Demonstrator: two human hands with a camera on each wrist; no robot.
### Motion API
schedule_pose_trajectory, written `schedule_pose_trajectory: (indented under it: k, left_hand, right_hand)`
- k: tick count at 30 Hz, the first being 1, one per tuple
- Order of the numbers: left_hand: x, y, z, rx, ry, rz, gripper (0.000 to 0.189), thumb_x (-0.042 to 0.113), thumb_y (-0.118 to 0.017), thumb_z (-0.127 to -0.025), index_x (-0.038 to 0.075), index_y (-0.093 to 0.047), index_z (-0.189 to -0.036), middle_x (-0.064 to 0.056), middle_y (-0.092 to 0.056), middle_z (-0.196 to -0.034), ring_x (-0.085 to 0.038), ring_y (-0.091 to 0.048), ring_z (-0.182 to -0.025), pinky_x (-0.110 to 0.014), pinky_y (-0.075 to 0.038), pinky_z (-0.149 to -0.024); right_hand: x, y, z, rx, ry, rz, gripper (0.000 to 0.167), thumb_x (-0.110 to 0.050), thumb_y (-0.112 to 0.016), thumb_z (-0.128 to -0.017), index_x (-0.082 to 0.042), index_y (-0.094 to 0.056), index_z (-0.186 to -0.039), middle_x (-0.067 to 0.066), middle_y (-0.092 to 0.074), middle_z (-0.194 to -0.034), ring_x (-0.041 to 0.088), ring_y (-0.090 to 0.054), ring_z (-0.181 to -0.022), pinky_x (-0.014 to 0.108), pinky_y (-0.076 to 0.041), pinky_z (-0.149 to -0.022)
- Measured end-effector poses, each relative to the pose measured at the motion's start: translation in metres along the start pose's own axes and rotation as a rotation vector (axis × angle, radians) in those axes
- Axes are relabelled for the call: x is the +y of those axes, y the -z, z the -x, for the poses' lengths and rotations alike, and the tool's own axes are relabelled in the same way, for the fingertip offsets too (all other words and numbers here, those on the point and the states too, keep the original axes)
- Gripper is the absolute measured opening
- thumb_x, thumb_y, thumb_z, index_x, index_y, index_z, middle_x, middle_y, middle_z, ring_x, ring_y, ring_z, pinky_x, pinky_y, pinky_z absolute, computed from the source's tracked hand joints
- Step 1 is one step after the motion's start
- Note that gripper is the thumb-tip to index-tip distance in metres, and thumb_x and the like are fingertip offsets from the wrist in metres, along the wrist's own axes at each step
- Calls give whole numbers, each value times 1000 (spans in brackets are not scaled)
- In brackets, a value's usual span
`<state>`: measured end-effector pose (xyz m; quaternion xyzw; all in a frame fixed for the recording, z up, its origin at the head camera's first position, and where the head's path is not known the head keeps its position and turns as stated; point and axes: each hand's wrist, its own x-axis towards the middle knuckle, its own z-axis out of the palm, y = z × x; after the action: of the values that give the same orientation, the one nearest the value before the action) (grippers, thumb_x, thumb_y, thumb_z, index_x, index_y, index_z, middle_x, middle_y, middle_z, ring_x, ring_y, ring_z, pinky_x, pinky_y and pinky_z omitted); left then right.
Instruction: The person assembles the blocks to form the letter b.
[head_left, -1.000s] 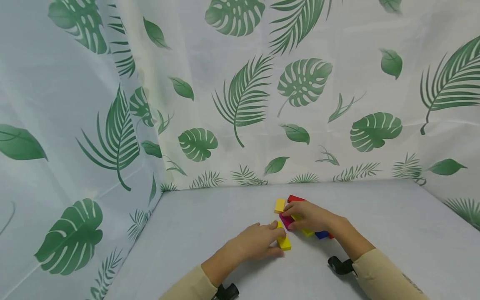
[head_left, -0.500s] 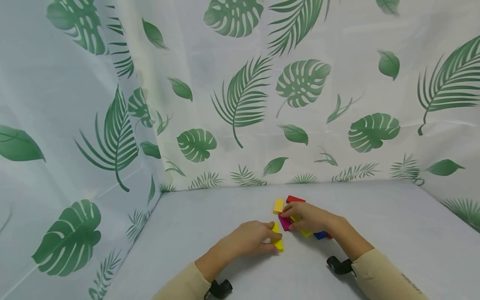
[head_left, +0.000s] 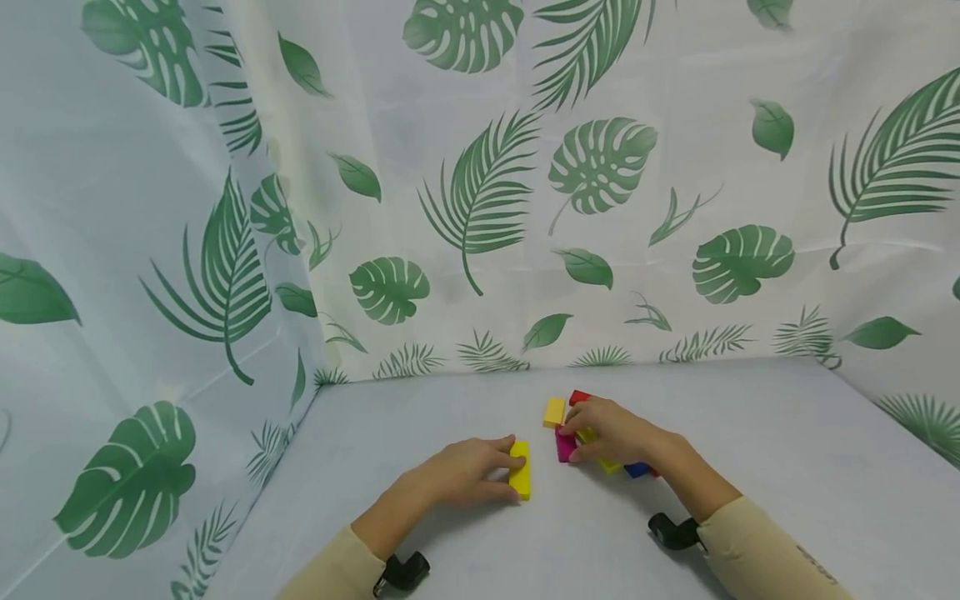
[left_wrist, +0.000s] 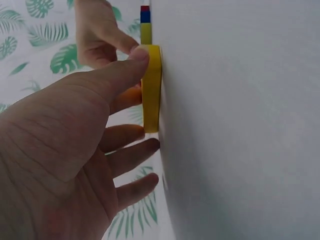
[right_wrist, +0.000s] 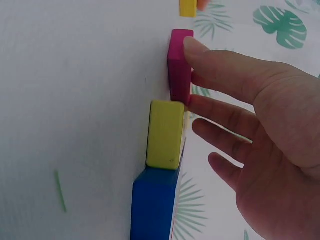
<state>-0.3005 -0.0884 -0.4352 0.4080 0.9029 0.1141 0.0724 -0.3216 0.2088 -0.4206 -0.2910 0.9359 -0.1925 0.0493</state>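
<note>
My left hand [head_left: 465, 472] grips a yellow block [head_left: 519, 483] on the white table, its long side pointing away from me. In the left wrist view the thumb lies on the block's near end and the other fingers are spread along its far side. My right hand [head_left: 617, 432] holds a magenta block [right_wrist: 178, 67] between thumb and fingers. Beside the magenta block in the right wrist view lie a yellow-green block [right_wrist: 165, 135] and a blue block [right_wrist: 154, 207], end to end. The right hand partly covers this row in the head view.
A pale yellow block [head_left: 554, 412] and a red block [head_left: 578, 397] lie just beyond the right hand. A white leaf-print curtain [head_left: 450, 208] closes off the back and sides of the table [head_left: 420, 408]. Small black cameras [head_left: 672, 532] sit at both wrists.
My left hand has slid the yellow block left, away from the other blocks, and turned it straighter. The right hand stays at the magenta block, which has turned slightly.
</note>
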Motion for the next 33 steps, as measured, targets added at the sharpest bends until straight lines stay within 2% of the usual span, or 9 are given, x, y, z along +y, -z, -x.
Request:
schedule_pose_trajectory:
  k: [3, 6, 13, 18, 27, 33]
  left_hand:
    - [-6, 0, 5, -3, -5, 32, 57, 58, -69, -95, 29, -64, -144, -1, -46, -162, -17, -49, -147, -40, -43, -119]
    - [-11, 1, 8, 7, -35, 38, 57, 60, -71, -93, 30, -66, -141, 1, -51, -159, -17, -51, -145, -41, -44, -119]
    - [-17, 2, 13, 36, -112, 61, 61, 63, -77, -86, 28, -71, -135, 5, -61, -149, -15, -56, -139, -39, -46, -117]
    - [-19, 1, 16, 47, -126, 74, 65, 64, -79, -83, 26, -72, -135, 8, -62, -145, -12, -57, -135, -36, -46, -116]
    - [-14, 4, 19, 47, -161, 111, 61, 62, -84, -78, 27, -77, -127, 7, -65, -137, -9, -61, -124, -31, -51, -110]
    - [-13, 5, 19, 34, -135, 91, 64, 68, -83, -75, 31, -77, -126, 11, -62, -139, -9, -59, -125, -34, -51, -110]
  right_hand:
    - [-3, -1, 0, 18, 27, 19, 37, -36, -87, -85, -18, -81, -117, -4, -72, -118, 21, -60, -114, 51, -55, -101]
    - [-9, -3, 0, 24, 37, 26, 37, -39, -87, -84, -18, -81, -114, -3, -72, -118, 21, -60, -114, 50, -56, -99]
    - [-18, -10, -4, 5, 42, 33, 37, -39, -85, -86, -21, -80, -119, -4, -71, -120, 19, -60, -118, 47, -58, -100]
    - [-19, -12, -6, 5, 59, 27, 38, -35, -84, -88, -19, -79, -122, 1, -70, -126, 23, -60, -122, 47, -58, -100]
    - [-21, -16, -7, 9, 71, -18, 42, -33, -82, -91, -16, -76, -128, 5, -68, -132, 25, -59, -124, 46, -58, -100]
    - [-22, -20, -9, 15, 76, -23, 42, -32, -80, -92, -18, -75, -131, 4, -68, -133, 24, -59, -123, 45, -59, -98]
